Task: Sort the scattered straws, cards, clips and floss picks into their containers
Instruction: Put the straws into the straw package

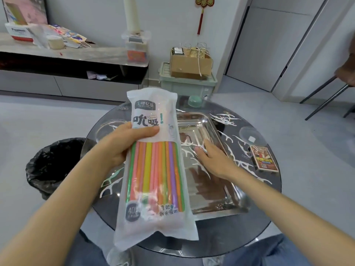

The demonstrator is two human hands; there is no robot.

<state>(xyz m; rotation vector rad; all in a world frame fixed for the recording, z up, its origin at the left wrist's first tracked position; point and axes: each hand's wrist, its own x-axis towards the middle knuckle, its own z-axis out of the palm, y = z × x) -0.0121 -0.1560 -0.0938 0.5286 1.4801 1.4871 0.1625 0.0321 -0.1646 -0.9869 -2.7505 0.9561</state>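
My left hand (123, 143) grips a white plastic bag of colourful straws (155, 169), held upright above the round dark glass table (269, 214). My right hand (213, 160) hovers flat with fingers spread over the left rim of a steel tray (207, 189), holding nothing. White floss picks (228, 120) lie scattered on the table around the tray, some at the left (109, 183). A small wire clip (185, 128) lies in the tray's far end. A deck of cards (264, 158) rests at the table's right.
A clear round lid or dish (249, 134) sits near the cards, and a green round container (195, 101) at the table's far edge. A black-lined waste bin (55, 166) stands left of the table. A chair's legs (326, 96) are at the far right.
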